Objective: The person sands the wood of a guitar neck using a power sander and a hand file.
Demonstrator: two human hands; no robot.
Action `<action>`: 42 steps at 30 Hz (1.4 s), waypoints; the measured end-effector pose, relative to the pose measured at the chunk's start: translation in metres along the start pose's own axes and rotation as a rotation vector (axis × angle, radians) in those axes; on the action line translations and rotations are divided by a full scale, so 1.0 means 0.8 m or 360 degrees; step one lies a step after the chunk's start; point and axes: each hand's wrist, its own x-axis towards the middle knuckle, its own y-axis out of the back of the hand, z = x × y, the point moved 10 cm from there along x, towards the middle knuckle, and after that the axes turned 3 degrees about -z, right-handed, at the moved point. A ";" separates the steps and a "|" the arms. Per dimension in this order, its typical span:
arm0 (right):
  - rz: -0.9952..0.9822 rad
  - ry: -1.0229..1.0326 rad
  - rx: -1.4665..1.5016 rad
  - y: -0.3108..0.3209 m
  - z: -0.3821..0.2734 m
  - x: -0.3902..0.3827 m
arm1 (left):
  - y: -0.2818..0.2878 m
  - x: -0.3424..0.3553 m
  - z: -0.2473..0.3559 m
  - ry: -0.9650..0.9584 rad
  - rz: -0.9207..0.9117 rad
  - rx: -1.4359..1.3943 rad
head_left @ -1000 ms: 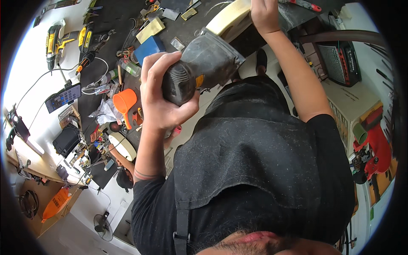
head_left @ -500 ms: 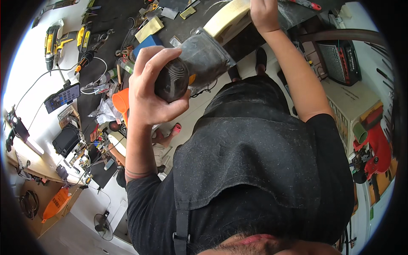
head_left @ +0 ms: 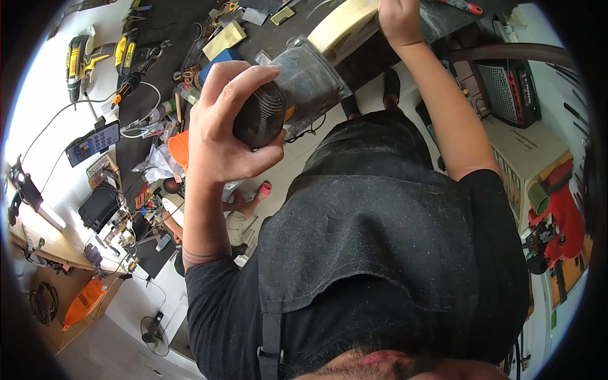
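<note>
Dark tabletop: loaded with tools and scrap along its left side, with pale dust toward its right corner. Beige box, off the tabletop's right end: dark printing on its top, too small to read. Black cabinet with a grey grille: set on the beige box; red trim on its side.

Power tool, grey with a black ribbed end: located at the tabletop's near edge. The left hand has its grip closed around the black end, fingers over the top and thumb beneath. The grey body extends from the grip toward the tabletop, beyond the fingertips.

Curved piece, pale yellow: at the near edge, its left end against the tool's front end in view; contact cannot be confirmed. The right hand is at its right end. Fingertips are hidden; whether that grip is wide or narrow cannot be told.

Cordless drill, yellow and black: beyond the tabletop's left edge. Phone: held on a stand, lit screen with rows of icons, text illegible. Orange label on the power tool, just beside the grip: 1 small patch, no legible wording.
</note>
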 end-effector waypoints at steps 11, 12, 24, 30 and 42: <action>0.0006 0.0117 -0.0129 0.004 -0.002 -0.003 | -0.004 0.001 -0.006 0.0034 -0.0069 -0.0039; 0.0033 0.0155 -0.0185 0.003 -0.008 -0.002 | -0.001 0.006 -0.001 -0.0019 -0.0020 -0.0004; 0.0025 -0.0036 -0.0036 0.000 0.003 0.002 | 0.003 0.011 -0.003 -0.0042 0.0056 0.0040; 0.0020 0.0203 -0.0257 0.000 -0.003 -0.004 | 0.003 -0.001 -0.007 -0.0011 0.0013 0.0035; 0.0023 -0.0047 -0.0021 0.002 0.000 0.003 | 0.001 -0.002 -0.013 0.0009 0.0001 0.0035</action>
